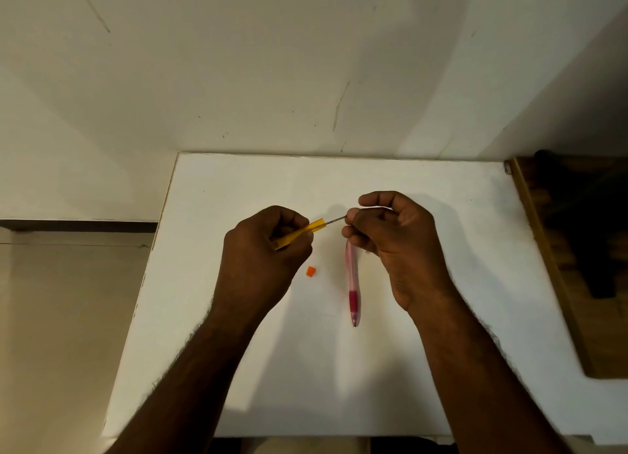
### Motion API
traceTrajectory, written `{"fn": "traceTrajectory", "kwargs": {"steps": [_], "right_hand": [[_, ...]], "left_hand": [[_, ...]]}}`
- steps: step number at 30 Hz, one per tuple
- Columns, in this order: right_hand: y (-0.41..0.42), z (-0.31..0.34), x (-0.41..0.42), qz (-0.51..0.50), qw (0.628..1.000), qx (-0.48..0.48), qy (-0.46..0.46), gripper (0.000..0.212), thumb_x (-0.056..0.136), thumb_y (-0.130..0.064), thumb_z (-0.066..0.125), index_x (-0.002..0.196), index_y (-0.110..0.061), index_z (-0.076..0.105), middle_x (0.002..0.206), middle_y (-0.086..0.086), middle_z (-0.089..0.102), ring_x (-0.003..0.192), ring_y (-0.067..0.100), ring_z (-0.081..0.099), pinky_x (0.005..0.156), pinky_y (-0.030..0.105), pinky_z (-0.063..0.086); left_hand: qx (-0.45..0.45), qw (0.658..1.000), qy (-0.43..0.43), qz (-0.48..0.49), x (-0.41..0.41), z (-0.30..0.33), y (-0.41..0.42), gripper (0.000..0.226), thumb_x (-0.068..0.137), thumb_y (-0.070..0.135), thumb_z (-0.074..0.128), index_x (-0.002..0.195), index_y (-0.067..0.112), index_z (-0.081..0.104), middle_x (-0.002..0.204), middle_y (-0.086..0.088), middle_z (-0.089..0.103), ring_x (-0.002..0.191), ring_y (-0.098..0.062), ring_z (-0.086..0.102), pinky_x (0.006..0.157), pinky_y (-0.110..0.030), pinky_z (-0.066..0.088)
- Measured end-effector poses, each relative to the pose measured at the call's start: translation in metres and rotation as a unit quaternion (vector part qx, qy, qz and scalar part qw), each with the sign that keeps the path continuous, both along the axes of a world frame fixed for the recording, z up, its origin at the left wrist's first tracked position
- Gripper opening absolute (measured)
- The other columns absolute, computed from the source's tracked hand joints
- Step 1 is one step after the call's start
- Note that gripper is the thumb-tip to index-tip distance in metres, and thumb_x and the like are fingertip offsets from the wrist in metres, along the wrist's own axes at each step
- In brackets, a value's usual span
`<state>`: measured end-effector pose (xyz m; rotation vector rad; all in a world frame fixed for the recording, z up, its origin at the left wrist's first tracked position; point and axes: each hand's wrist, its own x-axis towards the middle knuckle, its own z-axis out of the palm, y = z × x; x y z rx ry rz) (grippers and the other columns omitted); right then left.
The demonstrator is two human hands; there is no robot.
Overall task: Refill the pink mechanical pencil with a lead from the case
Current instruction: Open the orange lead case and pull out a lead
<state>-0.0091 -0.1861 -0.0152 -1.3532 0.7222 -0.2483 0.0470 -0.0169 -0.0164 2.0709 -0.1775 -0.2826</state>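
We grip the yellow lead case (299,233) in our closed left hand (268,250); our right hand (390,236) pinches a lead (334,220) at its mouth. The pink pencil (352,283) lies just below on the white table (441,351), bare around it.

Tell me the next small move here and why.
Probably draw the lead fully clear with the right hand: it is pinched there, yet its other end sits in the yellow case held by the left hand. The pencil lies untouched.
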Motion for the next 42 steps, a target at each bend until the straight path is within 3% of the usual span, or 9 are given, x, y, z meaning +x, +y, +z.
{"fn": "traceTrajectory", "kwargs": {"steps": [3, 8, 13, 19, 24, 27, 34, 42], "right_hand": [[-0.004, 0.001, -0.001, -0.024, 0.999, -0.027, -0.025, 0.018, 0.086, -0.006, 0.078, 0.1, -0.015, 0.07, 0.076, 0.003, 0.079, 0.07, 0.021, 0.079, 0.063, 0.024, 0.059], [-0.012, 0.003, -0.004, -0.06, 0.996, -0.007, -0.062, 0.021, 0.087, -0.003, 0.076, 0.105, -0.012, 0.068, 0.077, 0.001, 0.079, 0.068, 0.019, 0.077, 0.065, 0.024, 0.059], [-0.011, 0.002, -0.003, -0.055, 0.996, -0.013, -0.067, 0.021, 0.088, -0.003, 0.075, 0.106, -0.011, 0.068, 0.077, 0.002, 0.079, 0.068, 0.019, 0.077, 0.066, 0.024, 0.059], [-0.011, 0.0, -0.003, -0.048, 0.996, -0.035, -0.072, 0.024, 0.087, -0.004, 0.076, 0.108, -0.012, 0.067, 0.079, 0.003, 0.079, 0.07, 0.021, 0.077, 0.067, 0.026, 0.059], [-0.009, -0.002, -0.003, -0.029, 0.994, -0.076, -0.069, 0.024, 0.086, -0.009, 0.078, 0.105, -0.02, 0.068, 0.082, 0.002, 0.08, 0.073, 0.023, 0.079, 0.067, 0.027, 0.06], [-0.008, -0.003, -0.003, -0.013, 0.99, -0.117, -0.073, 0.027, 0.086, -0.01, 0.078, 0.107, -0.021, 0.067, 0.082, -0.001, 0.08, 0.073, 0.021, 0.079, 0.065, 0.026, 0.06], [-0.001, -0.006, -0.003, 0.03, 0.977, -0.203, -0.063, 0.032, 0.085, -0.018, 0.079, 0.113, -0.024, 0.064, 0.087, -0.006, 0.08, 0.076, 0.017, 0.079, 0.077, 0.047, 0.065], [0.002, -0.005, -0.002, 0.043, 0.973, -0.219, -0.05, 0.032, 0.087, -0.017, 0.079, 0.116, -0.02, 0.066, 0.088, -0.006, 0.08, 0.077, 0.016, 0.079, 0.078, 0.05, 0.064]], "left_hand": [[-0.01, 1.0, 0.016, -0.005, 0.001, -0.002, 0.0, 0.007, 0.087, 0.026, 0.076, 0.089, 0.029, 0.07, 0.084, 0.013, 0.077, 0.079, -0.001, 0.072, 0.069, -0.016, 0.054], [-0.028, 0.999, 0.029, -0.015, 0.001, -0.004, -0.001, 0.004, 0.093, 0.03, 0.07, 0.093, 0.031, 0.067, 0.094, 0.016, 0.077, 0.091, 0.005, 0.07, 0.069, -0.003, 0.045], [-0.043, 0.998, 0.017, -0.03, -0.001, -0.005, -0.001, 0.004, 0.096, 0.03, 0.067, 0.095, 0.032, 0.063, 0.099, 0.016, 0.077, 0.097, 0.004, 0.069, 0.079, -0.015, 0.049], [-0.026, 0.999, -0.008, -0.038, -0.001, -0.006, 0.001, 0.003, 0.096, 0.031, 0.066, 0.098, 0.03, 0.063, 0.099, 0.016, 0.076, 0.096, 0.003, 0.067, 0.074, -0.004, 0.046], [-0.015, 0.998, -0.031, -0.047, -0.001, -0.006, 0.001, 0.005, 0.097, 0.029, 0.066, 0.1, 0.027, 0.064, 0.099, 0.014, 0.075, 0.097, -0.003, 0.068, 0.083, -0.019, 0.052], [-0.012, 0.998, -0.034, -0.049, -0.001, -0.006, 0.001, 0.006, 0.097, 0.028, 0.066, 0.101, 0.025, 0.064, 0.1, 0.013, 0.075, 0.098, -0.004, 0.068, 0.084, -0.019, 0.052], [0.001, 0.998, -0.026, -0.056, -0.003, -0.005, -0.002, 0.005, 0.097, 0.024, 0.066, 0.102, 0.024, 0.064, 0.098, 0.013, 0.074, 0.096, -0.001, 0.067, 0.079, -0.01, 0.048], [-0.008, 0.998, -0.012, -0.056, -0.004, -0.002, -0.004, 0.006, 0.097, 0.023, 0.066, 0.102, 0.022, 0.063, 0.102, 0.011, 0.075, 0.099, -0.005, 0.068, 0.08, -0.013, 0.049]]}}
